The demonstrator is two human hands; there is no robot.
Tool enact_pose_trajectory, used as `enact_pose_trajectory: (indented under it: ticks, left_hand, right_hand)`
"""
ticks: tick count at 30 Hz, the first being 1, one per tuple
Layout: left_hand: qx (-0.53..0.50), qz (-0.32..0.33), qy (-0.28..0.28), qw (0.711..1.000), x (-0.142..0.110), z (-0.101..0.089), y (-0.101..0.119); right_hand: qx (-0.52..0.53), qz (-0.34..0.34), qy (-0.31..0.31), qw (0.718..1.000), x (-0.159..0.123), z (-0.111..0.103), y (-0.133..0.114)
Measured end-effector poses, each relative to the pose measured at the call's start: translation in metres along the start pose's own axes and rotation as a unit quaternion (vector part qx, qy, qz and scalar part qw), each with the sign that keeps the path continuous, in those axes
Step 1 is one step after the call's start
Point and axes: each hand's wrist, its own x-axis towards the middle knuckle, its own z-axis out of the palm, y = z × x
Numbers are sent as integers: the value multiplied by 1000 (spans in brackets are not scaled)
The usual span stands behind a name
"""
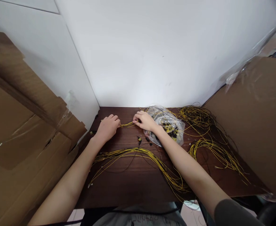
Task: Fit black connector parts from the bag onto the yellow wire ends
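Several yellow wires (127, 125) stretch in a short, narrow bundle between the person's two hands, just above the far part of a dark brown tabletop (128, 188). The left hand (107, 127) is closed on one end of that bundle, back of the hand up, with most of its fingertips hidden. The right hand (144, 121) pinches the other end between thumb and fingers, beside a clear plastic bag (180, 129). Yellow and black pieces (174, 134) show through the bag, and the right forearm passes over its near edge. A small yellow-and-black part (139, 138) lies on the wood between the hands and a long yellow bundle (149, 153), which arches across the tabletop nearer the person, under the right forearm at one end. Small pale tips (90, 185) end one strand at the lower left. Off to the right, a loose yellow-and-black tangle (196, 116) sits toward the back, with a curved bunch of yellow wire (208, 144) nearer the front. A brown cardboard box (22, 131) stands at the left, a cardboard panel (248, 125) at the right, and a white wall (152, 56) rises behind.
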Motion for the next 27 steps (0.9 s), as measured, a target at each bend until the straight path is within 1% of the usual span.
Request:
enact_pose_trajectory:
  ticks: [3,7,11,14,21,24,27]
  left_hand:
    - [12,3,4,1000,0,4,1]
    - [53,3,-3,999,-1,8,3]
    - [68,-8,-3,998,-3,10,5]
    - [54,-16,8,998,-3,10,4]
    - [-12,-47,17,999,-2,9,-1]
    - [-34,-56,18,998,-2,10,-3]
    - [-45,-52,37,997,-3,9,-2]
  right_hand:
    - [3,1,5,1000,0,1,0]
    - [9,-4,7,1000,-1,-1,-2]
    - [20,-37,-2,999,-1,-4,-8]
    - [26,-56,-12,998,1,-4,-10]
    - [13,-64,-13,998,7,4,-7]
    - [50,-60,-5,997,9,4,-7]
    - [138,-20,-13,990,9,2,-9]
